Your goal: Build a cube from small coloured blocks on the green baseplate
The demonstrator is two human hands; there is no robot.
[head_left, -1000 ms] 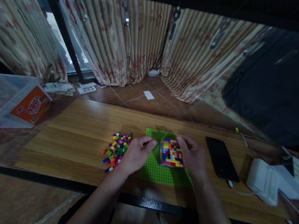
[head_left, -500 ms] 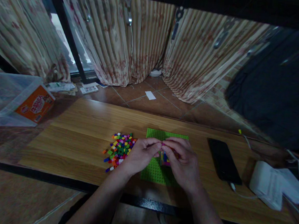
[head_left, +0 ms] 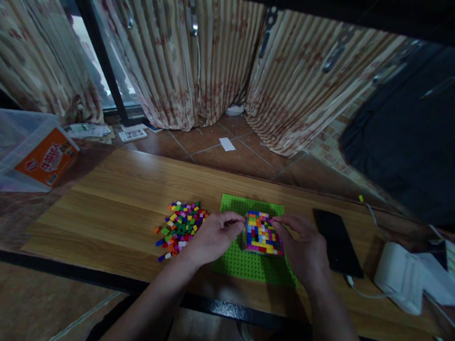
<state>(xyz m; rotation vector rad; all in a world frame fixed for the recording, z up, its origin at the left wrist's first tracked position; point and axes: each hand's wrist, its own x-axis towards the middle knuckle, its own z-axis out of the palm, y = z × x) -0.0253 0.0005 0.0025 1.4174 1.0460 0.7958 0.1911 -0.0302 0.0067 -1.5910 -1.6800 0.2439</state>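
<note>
Head view: the built block [head_left: 263, 239] of small coloured bricks sat on the green base plate [head_left: 239, 266], toward its right part and between my two hands. My left hand [head_left: 217, 237] was held just beside the block's left edge, thumb and forefinger drawn together at the tips; whether a brick lay between them I could not tell. My right hand [head_left: 304, 247] reached over the block's far right corner, its thumb and forefinger close to each other; the gap was too small in view for me to say whether they pinched a brick or only touched the top. Left of the base plate, partly behind my left hand, lay the heap of loose bricks [head_left: 184, 225] on the wooden table [head_left: 110, 208]; to the right lay a dark phone [head_left: 334, 237] with a white cable [head_left: 367, 294] plugged into its near end. I judged the block light, hard and stiff, with smooth sides that could slip under a fingertip; it was best held low on two opposite sides, since upper bricks might come loose under a sideways push. A single brick seemed almost weightless, best taken by its side faces between thumb and forefinger.
</note>
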